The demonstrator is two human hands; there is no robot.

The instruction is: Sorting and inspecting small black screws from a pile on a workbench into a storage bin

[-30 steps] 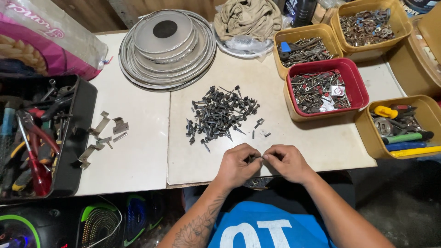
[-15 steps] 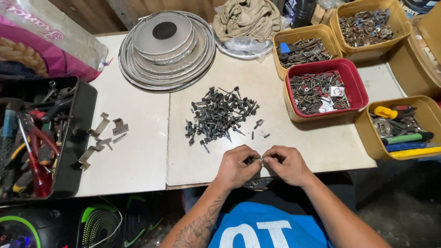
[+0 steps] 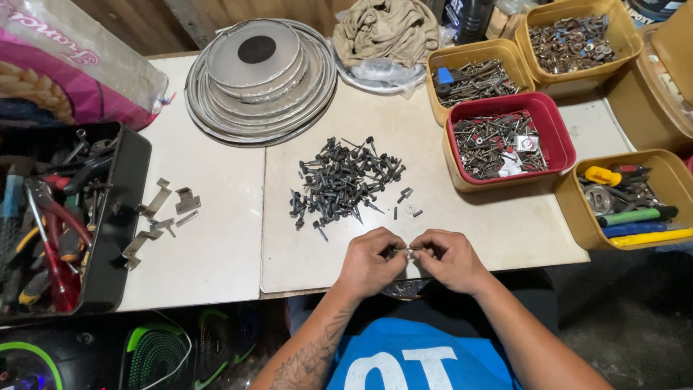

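The white tabletop spreads out in front of me, with a stack of round metal lids at the far side and a black toolbox full of pliers on my left. To my right stand the tubs: a red tub of mixed screws and yellow tubs of hardware and tools. In the middle lies the pile of dark screws, with a few loose bits just beside it and some bent metal brackets well apart to the left.

At the near edge my left hand and right hand meet, fingertips pinched together on one small screw, held just above the edge of the tabletop. It is too small for me to tell whether a washer sits on it.

The risk, as I judge it, is the piece slipping from such a fine pinch: this close to the edge it would drop past the tabletop into my lap or onto the floor.
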